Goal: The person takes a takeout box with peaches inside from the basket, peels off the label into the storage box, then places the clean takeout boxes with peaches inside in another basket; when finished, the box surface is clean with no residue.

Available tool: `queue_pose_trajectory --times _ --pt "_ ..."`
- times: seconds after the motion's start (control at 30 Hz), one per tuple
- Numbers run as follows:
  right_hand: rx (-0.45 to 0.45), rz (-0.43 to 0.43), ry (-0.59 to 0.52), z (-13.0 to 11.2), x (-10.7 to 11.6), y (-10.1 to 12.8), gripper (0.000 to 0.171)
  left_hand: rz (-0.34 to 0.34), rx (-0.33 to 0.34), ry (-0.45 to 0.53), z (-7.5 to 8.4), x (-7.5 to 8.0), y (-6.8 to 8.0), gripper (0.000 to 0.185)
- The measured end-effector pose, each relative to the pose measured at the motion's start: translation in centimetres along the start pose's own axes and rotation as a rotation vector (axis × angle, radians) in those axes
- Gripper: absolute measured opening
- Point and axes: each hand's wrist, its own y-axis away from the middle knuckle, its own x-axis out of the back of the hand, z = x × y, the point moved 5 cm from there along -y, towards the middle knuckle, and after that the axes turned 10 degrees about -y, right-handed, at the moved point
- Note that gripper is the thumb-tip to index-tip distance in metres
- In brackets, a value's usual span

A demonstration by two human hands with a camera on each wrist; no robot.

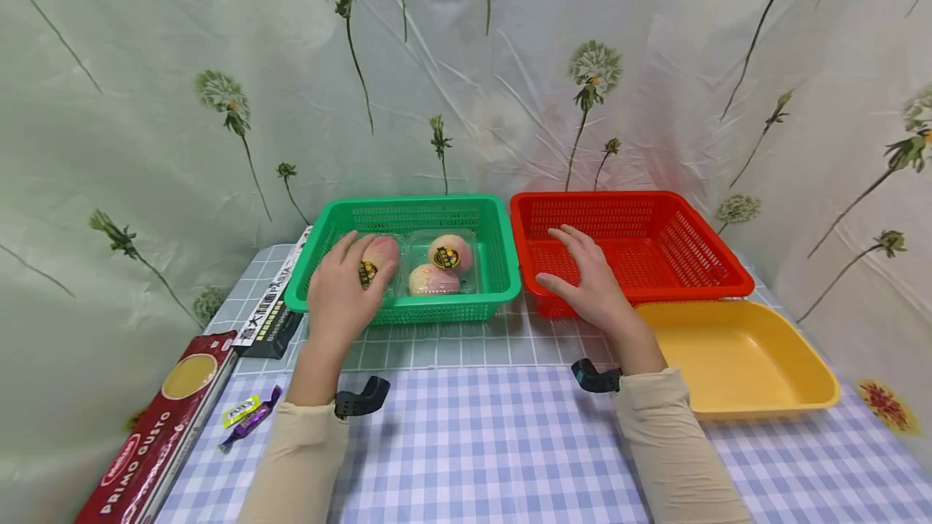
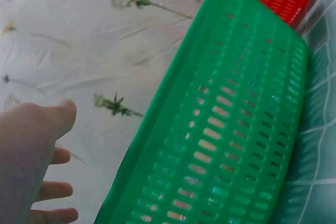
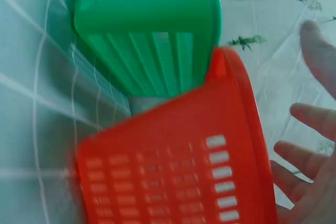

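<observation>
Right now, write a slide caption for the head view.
Left hand over a green basket of packaged pinkish round items, right hand over a red basket.

Homelike setting: gingham cloth (image 1: 480, 443), dandelion-print curtain (image 1: 473, 79).

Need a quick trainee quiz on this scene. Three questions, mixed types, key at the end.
1. True or false: the yellow tray is nearer the right hand than the left hand.

2. Multiple choice: where do the clear packs sit?
A) in the yellow tray
B) in the red basket
C) in the green basket

3. Count: how many small wrapped items lie beside the long red box?

Key:
1. True
2. C
3. Two, one yellow and one purple
</observation>
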Motion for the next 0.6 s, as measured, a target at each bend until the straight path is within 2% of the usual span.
queue_pose_trajectory --times 0.23,0.4,0.5,0.6 --pt "0.046 0.077 -0.341 -0.9 -1.1 -0.2 0.053 0.118 0.153 0.1 -3.0 0.7 -0.5 0.045" --pt "0.055 0.103 -0.588 -1.8 -2.5 -0.3 0.042 0.178 0.257 0.121 -4.9 1.1 -0.3 0.04" --pt "0.056 0.072 -0.709 -2.7 -3.6 -0.4 0.039 0.167 0.34 0.097 -6.0 1.2 -0.2 0.041" --pt "0.034 0.016 -0.803 -3.5 -4.8 -0.5 0.041 0.112 0.424 0.082 -7.1 0.9 0.0 0.043"
